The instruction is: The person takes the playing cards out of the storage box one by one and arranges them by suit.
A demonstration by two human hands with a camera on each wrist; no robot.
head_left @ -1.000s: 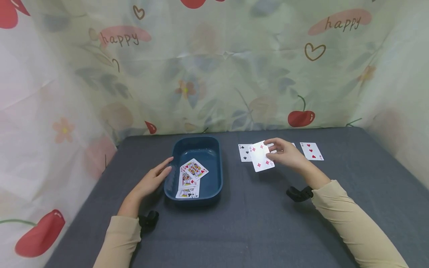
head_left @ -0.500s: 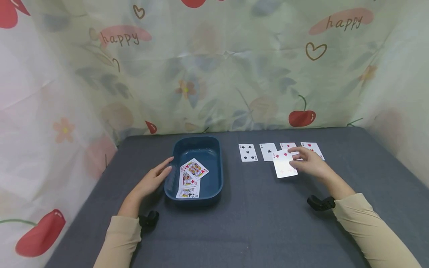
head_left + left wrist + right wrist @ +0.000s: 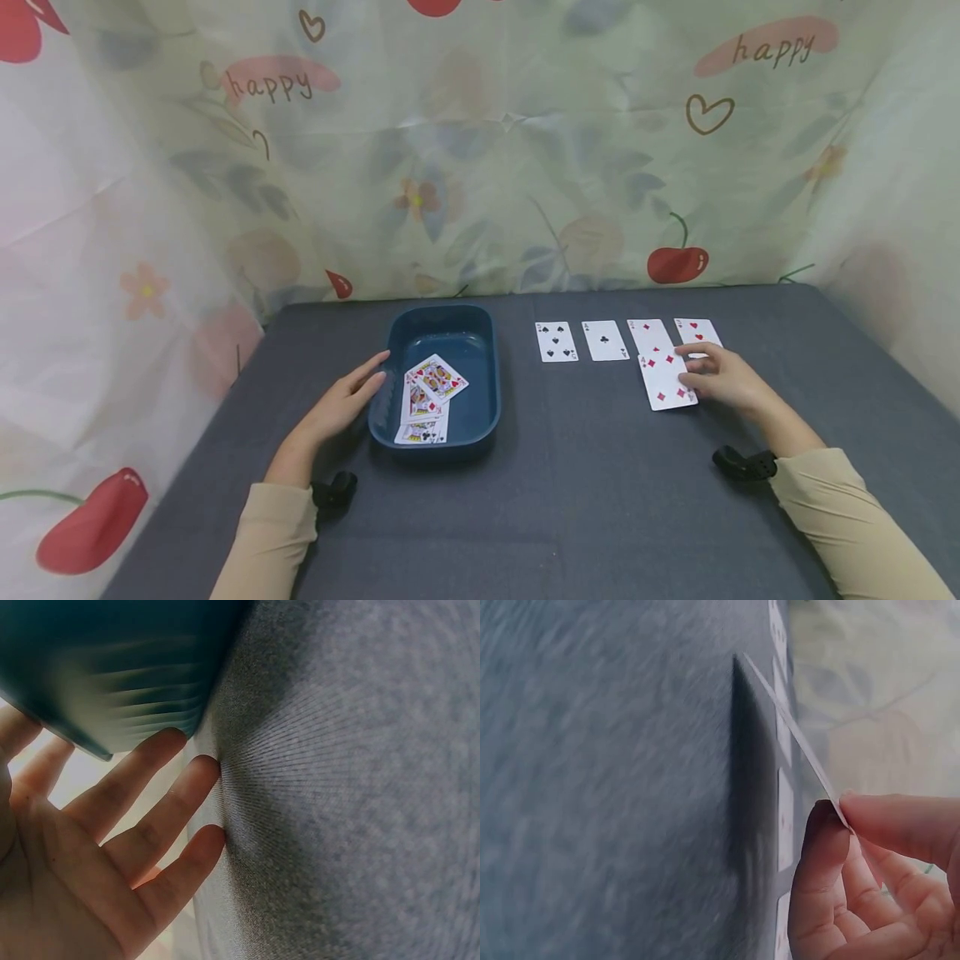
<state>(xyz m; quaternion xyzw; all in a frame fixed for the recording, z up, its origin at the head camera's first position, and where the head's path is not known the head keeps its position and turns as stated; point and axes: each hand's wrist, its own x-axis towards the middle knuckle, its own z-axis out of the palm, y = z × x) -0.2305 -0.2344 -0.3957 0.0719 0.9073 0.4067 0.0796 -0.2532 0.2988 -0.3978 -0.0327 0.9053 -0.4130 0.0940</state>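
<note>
"4 cards (image 3: 606,342) are lying face up in a row on the tabletop (image 3: 570,492), at about 3 o'clock from the blue tray (image 3: 474,400). What's changing?"

"Compared with 1 second ago, the right hand (image 3: 723,375) is holding the 4 of diamonds (image 3: 665,381) further toward 3 o'clock. The 5 of spades (image 3: 557,342) and ace of clubs (image 3: 605,340) are now showing fully; the held card is sitting at 6 o'clock from the 2 of diamonds (image 3: 649,334), covering its lower end from the head camera."

"So is it being laid down?"

"Not yet, I'm judging: fingers (image 3: 900,817) are pinching its edge, and it's slanting above its shadow (image 3: 750,772). Whether the far end is touching the tabletop, I can't tell."

"And the left hand (image 3: 337,410)?"

"Its fingers are stretching out at the tray's 9 o'clock side, gripping nothing."

"What's hiding?"

"The right hand is masking part of the 3 of hearts (image 3: 697,331). Inside the tray, at least 3 court cards (image 3: 438,379) are overlapping, the lowest showing only partly. Both sleeves (image 3: 262,533) are running out of frame."
</note>
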